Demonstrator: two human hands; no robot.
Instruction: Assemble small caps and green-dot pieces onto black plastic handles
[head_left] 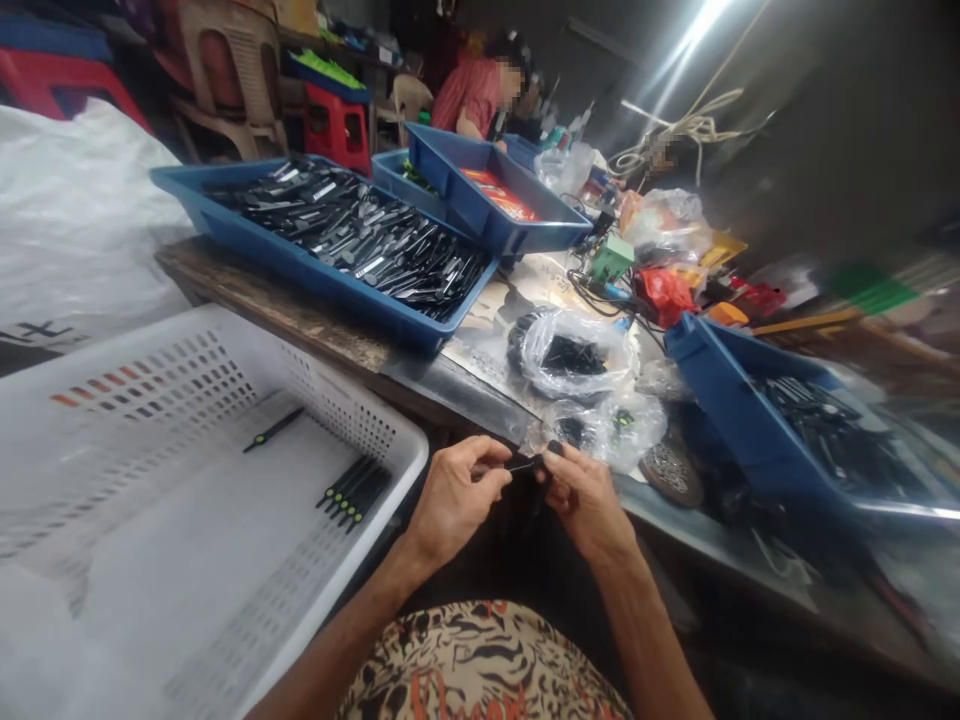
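Observation:
In front of my body, near the table's edge, my left hand (459, 490) pinches one end of a slim black part (523, 467). My right hand (581, 500) is closed around a black piece (555, 447) at the other end. The fingers cover much of both, so I cannot tell their exact kind or whether they are joined. Just beyond the hands are a plastic bag of small black parts (566, 355) and a smaller bag with black and yellow-green pieces (622, 420). A round dish of small metal bits (670, 472) lies to the right.
To my left stands a white perforated basket (409, 435) with several slim black parts (352, 490) tipped yellow-green. A blue tray (330, 285) heaped with black parts is on the table. Another blue bin (720, 400) tilts at right. Co-workers (469, 85) sit farther back.

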